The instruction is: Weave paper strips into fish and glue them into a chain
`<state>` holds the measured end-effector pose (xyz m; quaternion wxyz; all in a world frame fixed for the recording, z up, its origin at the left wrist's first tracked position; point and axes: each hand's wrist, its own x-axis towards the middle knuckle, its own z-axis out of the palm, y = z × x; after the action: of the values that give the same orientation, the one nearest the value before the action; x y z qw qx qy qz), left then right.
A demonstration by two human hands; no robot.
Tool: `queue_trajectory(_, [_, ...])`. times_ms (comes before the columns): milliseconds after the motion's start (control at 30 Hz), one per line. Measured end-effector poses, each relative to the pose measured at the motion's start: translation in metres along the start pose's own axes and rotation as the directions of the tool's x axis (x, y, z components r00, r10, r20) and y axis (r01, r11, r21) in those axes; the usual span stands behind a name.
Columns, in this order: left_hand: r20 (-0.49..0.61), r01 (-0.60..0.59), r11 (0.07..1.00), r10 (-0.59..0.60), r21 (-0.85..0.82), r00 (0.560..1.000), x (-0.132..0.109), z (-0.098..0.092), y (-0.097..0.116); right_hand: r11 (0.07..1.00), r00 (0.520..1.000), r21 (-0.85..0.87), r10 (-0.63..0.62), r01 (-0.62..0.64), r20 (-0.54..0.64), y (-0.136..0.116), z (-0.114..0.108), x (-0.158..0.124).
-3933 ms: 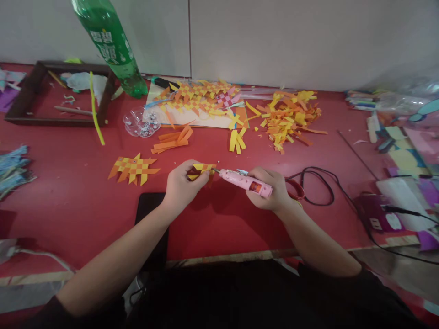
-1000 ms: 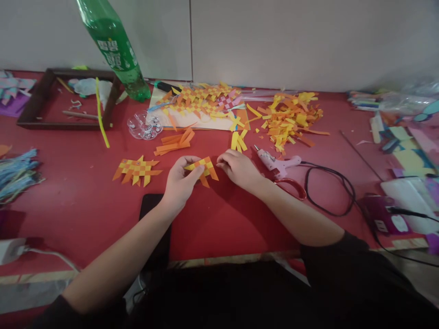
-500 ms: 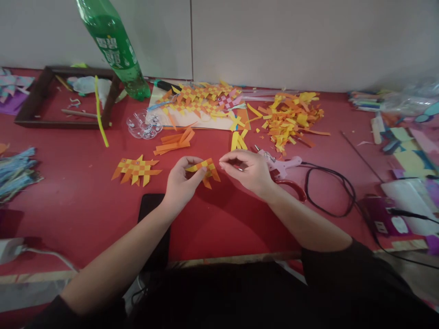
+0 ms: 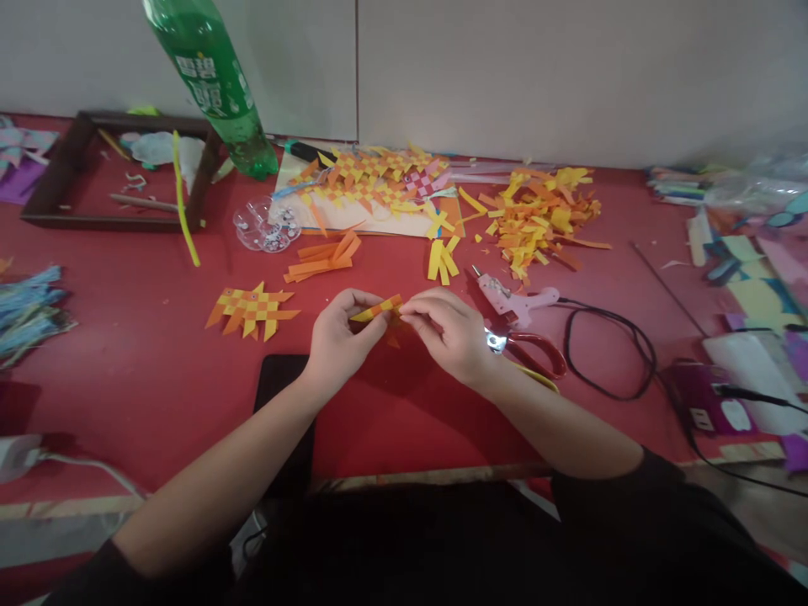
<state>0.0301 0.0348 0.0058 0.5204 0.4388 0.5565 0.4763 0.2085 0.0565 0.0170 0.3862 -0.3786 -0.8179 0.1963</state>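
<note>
- From my distant place, I saw by the head camera that the left hand (image 4: 344,332) grasped the small woven piece (image 4: 379,310), which was made of orange and yellow strips.
- The thumb of this hand pressed from the near side and the bent fingers supported from behind, so the opening between them was only as narrow as the piece.
- The right hand (image 4: 451,332) was at the right end of the piece, with the thumb and the forefinger drawn almost together.
- I could not tell if these fingertips pinched the edge or merely came against it, because the contact was too small to see.
- The woven piece was between both hands, lifted above the red table (image 4: 379,421) and tilted, with its right end higher.
- To the left of the left hand, well apart from it, a woven fish (image 4: 252,310) lay flat on the table.
- Behind the hands there were orange strips (image 4: 323,257) and yellow strips (image 4: 443,261), in two small groups.
- Near the right hand lay a pink glue gun (image 4: 514,301), and just beside the wrist was a tool with a red handle (image 4: 539,352).
- A black flat device (image 4: 278,370) lay partly under the left forearm.
</note>
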Motion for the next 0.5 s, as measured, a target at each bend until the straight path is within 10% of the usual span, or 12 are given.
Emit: queue_trajectory(500, [0.045,0.030,0.997,-0.027,-0.070,0.999,0.0003,0.0000,-0.0047,0.998,0.988,-0.044,-0.059,0.053,-0.140,0.0043,-0.0043,-0.0026])
